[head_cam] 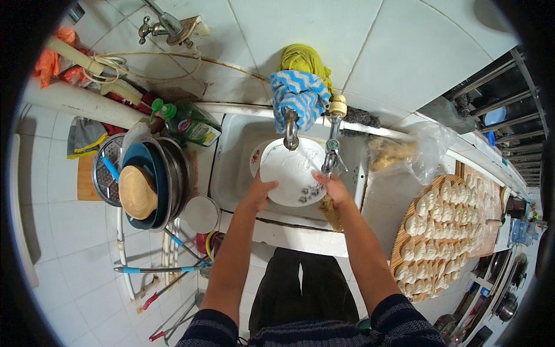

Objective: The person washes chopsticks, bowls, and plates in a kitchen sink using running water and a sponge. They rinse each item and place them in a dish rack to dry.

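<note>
A white plate [284, 182] with a dark floral pattern is held over the sink [232, 182] under the metal faucet [291, 130]. My left hand [259, 191] grips its left rim, and my right hand [333, 187] grips its right rim. Water runs onto the plate. Part of a second dish [256, 158] with a red flower shows behind it, to the left. A brown scrubbing pad [330, 212] is below my right hand; whether the hand touches it, I cannot tell. Blue-and-white [299, 95] and yellow-green [305, 58] cloths hang over the faucet's base.
Stacked basins [162, 186] and a green dish soap bottle [190, 123] stand left of the sink. A second tap [333, 143] rises close to my right hand. To the right lie a plastic bag [399, 149] and a slatted round tray bearing rows of dumplings [438, 230].
</note>
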`<state>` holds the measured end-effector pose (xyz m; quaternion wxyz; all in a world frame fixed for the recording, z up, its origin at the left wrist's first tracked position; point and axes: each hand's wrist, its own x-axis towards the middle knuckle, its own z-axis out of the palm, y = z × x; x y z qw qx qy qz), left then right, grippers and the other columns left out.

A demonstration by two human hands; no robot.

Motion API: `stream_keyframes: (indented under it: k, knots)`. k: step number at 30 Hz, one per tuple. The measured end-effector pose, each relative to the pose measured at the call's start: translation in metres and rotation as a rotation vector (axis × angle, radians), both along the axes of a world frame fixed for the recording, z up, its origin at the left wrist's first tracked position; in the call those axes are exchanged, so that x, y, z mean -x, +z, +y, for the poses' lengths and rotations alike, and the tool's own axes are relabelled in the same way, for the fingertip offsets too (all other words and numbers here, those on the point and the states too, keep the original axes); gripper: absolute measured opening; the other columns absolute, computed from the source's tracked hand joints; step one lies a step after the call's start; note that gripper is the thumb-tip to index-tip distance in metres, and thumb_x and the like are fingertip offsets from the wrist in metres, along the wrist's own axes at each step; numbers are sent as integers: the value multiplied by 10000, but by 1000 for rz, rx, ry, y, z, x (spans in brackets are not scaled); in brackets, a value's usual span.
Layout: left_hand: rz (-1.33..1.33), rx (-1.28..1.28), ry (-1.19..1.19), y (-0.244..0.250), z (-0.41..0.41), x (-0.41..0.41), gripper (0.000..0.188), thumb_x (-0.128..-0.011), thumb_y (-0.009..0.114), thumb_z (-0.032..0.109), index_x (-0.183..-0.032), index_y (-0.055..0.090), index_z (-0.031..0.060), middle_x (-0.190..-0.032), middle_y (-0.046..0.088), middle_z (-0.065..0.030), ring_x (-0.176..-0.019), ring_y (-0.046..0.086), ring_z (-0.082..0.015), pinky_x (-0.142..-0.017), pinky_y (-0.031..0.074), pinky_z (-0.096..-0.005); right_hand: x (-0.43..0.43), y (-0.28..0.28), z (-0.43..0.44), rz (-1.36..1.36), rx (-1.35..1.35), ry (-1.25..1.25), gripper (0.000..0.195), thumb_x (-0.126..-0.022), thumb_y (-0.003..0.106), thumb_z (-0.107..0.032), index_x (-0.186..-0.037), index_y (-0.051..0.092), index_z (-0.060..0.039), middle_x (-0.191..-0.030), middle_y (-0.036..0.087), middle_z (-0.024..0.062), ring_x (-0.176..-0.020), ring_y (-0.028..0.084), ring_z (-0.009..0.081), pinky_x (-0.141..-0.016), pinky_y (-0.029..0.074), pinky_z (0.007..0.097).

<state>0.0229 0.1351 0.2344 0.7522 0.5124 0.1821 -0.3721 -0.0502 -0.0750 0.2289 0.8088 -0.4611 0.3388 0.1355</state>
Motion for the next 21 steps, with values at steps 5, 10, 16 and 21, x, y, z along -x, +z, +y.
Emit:
stream_keyframes:
  k: [5,10,16,21]
  knots:
    - [-197,-175,485,-29,-50,45,599,-756,514,-79,-1286,271,61,-1165,443,-127,-1023,475,-232,-873,402,-338,6,-29,69,7,-23,-329,501,-752,678,-220,-1119,480,59,-1022,586,115,-915,572,228,-781,467,365]
    - [-96,-64,147,-5,-21,14,587,-759,500,-104,-1281,284,55,-1181,441,-125,-1054,464,-228,-889,393,-332,-5,-28,-4,18,-93,53,490,-764,670,-229,-1117,498,63,-1077,567,123,-938,563,197,-803,445,323]
    - [-219,-173,564,-6,-55,38,516,-761,518,-92,-1229,345,40,-1116,502,-107,-983,520,-231,-833,446,-347,-3,-29,60,23,24,-240,509,-754,685,-225,-1125,485,59,-1062,566,137,-934,549,220,-809,443,344]
    - [-44,-112,-157,-7,12,-2,567,-764,516,-90,-1276,293,5,-1194,456,-134,-1051,480,-229,-915,380,-318,-10,-24,5,63,-105,0,501,-746,696,-233,-1100,486,53,-1092,548,162,-983,536,244,-786,468,386]
